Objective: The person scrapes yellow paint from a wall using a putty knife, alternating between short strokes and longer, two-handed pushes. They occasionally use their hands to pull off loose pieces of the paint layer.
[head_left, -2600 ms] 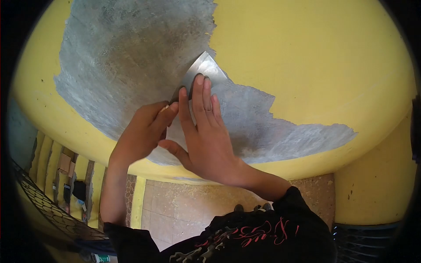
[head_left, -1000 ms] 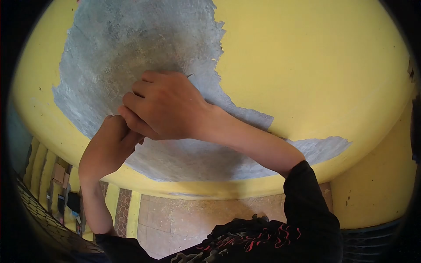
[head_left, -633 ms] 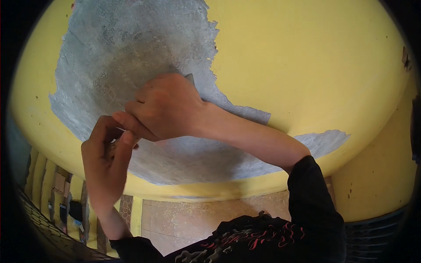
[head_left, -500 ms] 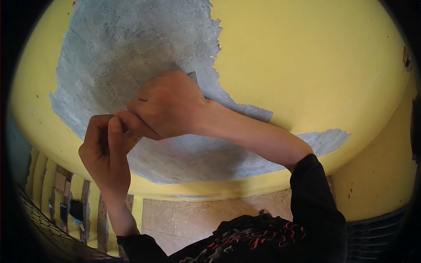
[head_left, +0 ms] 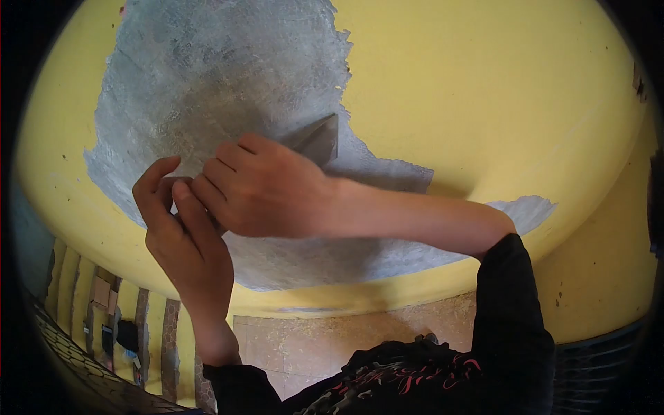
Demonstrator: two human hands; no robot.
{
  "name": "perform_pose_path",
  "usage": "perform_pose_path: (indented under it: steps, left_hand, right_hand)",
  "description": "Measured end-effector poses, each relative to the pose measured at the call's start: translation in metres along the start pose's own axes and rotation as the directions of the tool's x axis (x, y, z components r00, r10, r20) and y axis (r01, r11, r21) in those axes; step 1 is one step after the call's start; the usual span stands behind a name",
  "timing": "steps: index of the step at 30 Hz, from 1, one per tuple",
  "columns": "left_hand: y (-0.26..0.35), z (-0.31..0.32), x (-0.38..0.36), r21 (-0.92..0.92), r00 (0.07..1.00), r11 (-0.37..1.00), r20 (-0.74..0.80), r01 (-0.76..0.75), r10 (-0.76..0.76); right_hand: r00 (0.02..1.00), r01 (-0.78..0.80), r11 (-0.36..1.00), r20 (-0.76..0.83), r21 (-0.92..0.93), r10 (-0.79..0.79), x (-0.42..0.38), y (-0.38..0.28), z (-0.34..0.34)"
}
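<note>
A thin grey metal blade, seemingly a scraper, sticks out past the knuckles of my right hand. The right fingers are wrapped round it, and its handle is hidden in the fist. The blade is tilted, its tip close to the bare grey patch on the yellow wall. Close against the right fist, my left hand has its thumb and fingers bent together at the fist's lower left side. What they grip, if anything, is hidden. The left index finger is curled and lifted away from the others.
Yellow paint with a ragged edge surrounds the grey patch. Below is a tiled floor with pale flakes. Yellow slats or steps with small items among them lie at lower left, beside a dark mesh. A dark grille stands at lower right.
Both hands have shifted a little down and right. The right fist has turned, so more of the blade shows. The left index finger has lifted away from the thumb.
</note>
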State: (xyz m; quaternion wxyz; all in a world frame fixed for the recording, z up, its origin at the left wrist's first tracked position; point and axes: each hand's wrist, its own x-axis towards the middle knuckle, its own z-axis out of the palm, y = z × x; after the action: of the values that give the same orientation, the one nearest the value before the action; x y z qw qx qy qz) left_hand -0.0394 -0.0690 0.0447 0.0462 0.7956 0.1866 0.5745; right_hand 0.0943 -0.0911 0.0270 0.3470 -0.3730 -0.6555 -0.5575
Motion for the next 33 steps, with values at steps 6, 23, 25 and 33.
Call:
perform_pose_path:
  steps: [6, 23, 25, 33]
  left_hand:
    - [-0.007, 0.009, 0.002, 0.101, 0.936, 0.965, -0.237, -0.241, 0.259]
    - [0.022, 0.001, 0.009, -0.588, 0.970, 0.774, -0.103, -0.236, 0.218]
    - [0.022, 0.004, 0.008, -0.579, 0.957, 0.766, -0.100, -0.279, 0.273]
    - [0.027, 0.003, 0.001, -0.658, 0.980, 0.743, -0.199, -0.122, -0.016]
  right_hand:
    - [0.981, -0.194, 0.979, 0.000, 0.060, 0.194, 0.009, -0.016, 0.002]
    - [0.984, -0.172, 0.929, 0.022, 0.326, 0.174, 0.005, -0.003, -0.003]
    - [0.992, -0.117, 0.965, -0.010, 0.236, 0.123, 0.013, -0.007, 0.000]
    - [0.967, -0.200, 0.932, 0.215, 0.301, 0.138, 0.008, -0.006, -0.005]
